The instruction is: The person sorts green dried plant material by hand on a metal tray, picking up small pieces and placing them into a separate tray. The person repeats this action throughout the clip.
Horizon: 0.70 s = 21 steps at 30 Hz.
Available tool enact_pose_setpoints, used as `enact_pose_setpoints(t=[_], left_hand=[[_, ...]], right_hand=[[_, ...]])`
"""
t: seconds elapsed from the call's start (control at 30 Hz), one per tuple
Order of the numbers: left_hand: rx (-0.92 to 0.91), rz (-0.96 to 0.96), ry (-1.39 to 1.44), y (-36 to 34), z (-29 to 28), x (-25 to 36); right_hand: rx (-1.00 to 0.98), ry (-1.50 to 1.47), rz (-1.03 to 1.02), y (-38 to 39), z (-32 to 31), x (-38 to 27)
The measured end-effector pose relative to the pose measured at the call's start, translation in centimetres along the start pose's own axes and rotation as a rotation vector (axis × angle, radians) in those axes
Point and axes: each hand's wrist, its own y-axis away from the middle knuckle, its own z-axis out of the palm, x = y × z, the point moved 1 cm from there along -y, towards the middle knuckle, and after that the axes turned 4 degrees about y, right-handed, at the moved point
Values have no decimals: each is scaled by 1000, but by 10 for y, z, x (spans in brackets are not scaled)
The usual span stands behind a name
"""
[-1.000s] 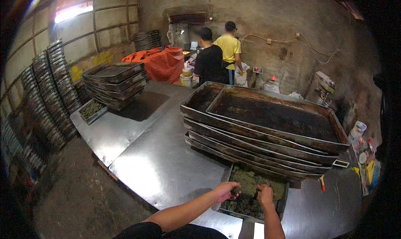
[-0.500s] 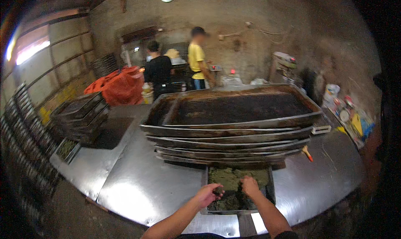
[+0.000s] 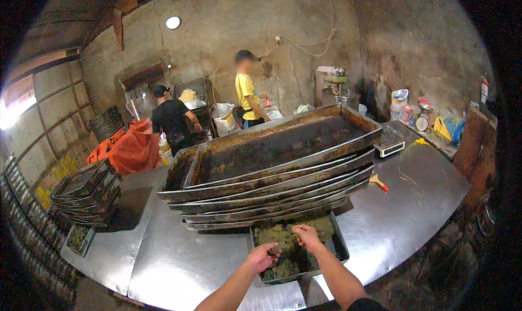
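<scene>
A rectangular metal tray on the steel table holds a greenish-brown crumbly mass, with a dark gap through its middle. Above the tray's left side my left hand is turned inward, its fingers curled round a small clump of the same mass. Over the far middle of the tray is my right hand, knuckles up and fingers drawn together. What its fingertips hold, if anything, is hidden.
Large dark baking trays are stacked just beyond my hands. An orange-tipped brush and a digital scale lie right. Smaller pans stand left. Two people, in black and yellow, stand at the back.
The view has turned and shifted, so the trays and both hands appear further left. My hands remain over the tray, the left still curled and the right still with fingers together.
</scene>
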Motion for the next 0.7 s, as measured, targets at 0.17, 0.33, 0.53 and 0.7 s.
enact_pose_setpoints(t=[0.17,0.33,0.53,0.7], left_hand=[[-53,21,-103,-13,0,-5],[98,-53,-71,-7,7,-4],[49,22,-65,-13,8,-9],[81,67,-112,-20,11,-15]], right_hand=[[-122,-386,-19,6,16,8],[-38,-140,67,28,-2,-6],[351,415,-417,59,29,-11],[110,892,-889,83,30,-18]])
